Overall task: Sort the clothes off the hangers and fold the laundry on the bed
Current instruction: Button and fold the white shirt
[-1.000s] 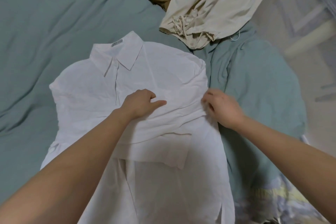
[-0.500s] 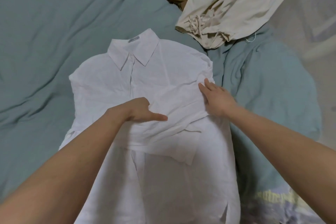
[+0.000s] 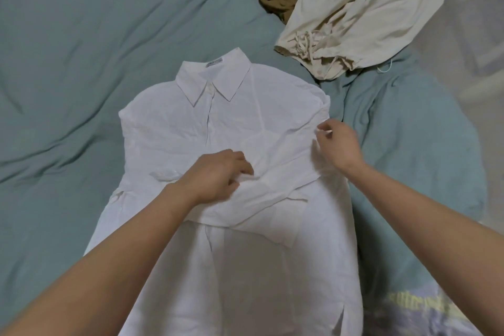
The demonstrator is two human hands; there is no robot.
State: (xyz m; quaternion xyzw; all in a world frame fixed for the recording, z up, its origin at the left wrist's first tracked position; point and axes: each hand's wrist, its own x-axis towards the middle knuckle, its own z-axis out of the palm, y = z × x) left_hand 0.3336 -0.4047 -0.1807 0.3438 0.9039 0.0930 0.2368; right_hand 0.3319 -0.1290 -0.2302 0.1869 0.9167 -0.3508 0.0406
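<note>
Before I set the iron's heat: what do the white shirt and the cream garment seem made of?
White shirt: thin, matte woven cloth, maybe cotton or linen; fine creases, slightly see-through. Cream garment: heavier matte cotton-like cloth; soft folds, drawstring.

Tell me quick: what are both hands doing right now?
Left hand: fingers curled, gripping the folded sleeve of the white shirt.
Right hand: pinching the shirt's right side edge.

Pale floor [image 3: 469, 16] beyond the bed's edge
</note>
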